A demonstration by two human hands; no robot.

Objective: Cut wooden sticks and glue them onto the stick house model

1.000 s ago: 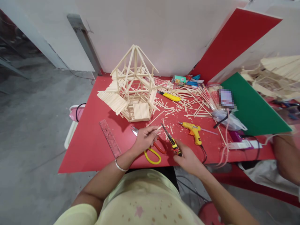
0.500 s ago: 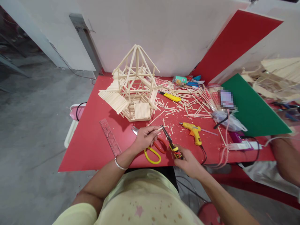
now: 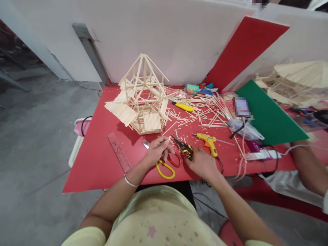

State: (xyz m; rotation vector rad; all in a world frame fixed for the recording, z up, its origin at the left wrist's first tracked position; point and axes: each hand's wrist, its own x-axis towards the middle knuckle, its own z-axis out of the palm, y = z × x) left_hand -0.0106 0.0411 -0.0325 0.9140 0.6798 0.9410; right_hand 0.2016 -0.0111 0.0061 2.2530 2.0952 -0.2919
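Observation:
My left hand point(image 3: 156, 150) pinches a short wooden stick point(image 3: 168, 138) just above the red table point(image 3: 97, 160). Under that hand lie scissors with yellow and red handles point(image 3: 165, 165). My right hand point(image 3: 202, 163) rests low on the table and holds small cutting pliers with a yellow and black grip point(image 3: 183, 148), their jaws pointing left toward the stick. Behind the hands stands a house model built of wooden sticks point(image 3: 142, 97).
A yellow glue gun point(image 3: 209, 142) lies right of my right hand. A clear ruler point(image 3: 119, 157) sits to the left. Loose sticks point(image 3: 202, 114), a yellow knife point(image 3: 182, 106) and a plastic bag point(image 3: 243, 129) cover the back right. Another person's arm point(image 3: 306, 169) is at the right edge.
My right hand has lowered the pliers from an upright tilt down to the table. The left hand still pinches the stick, slightly drawn back. The camera shifted a little.

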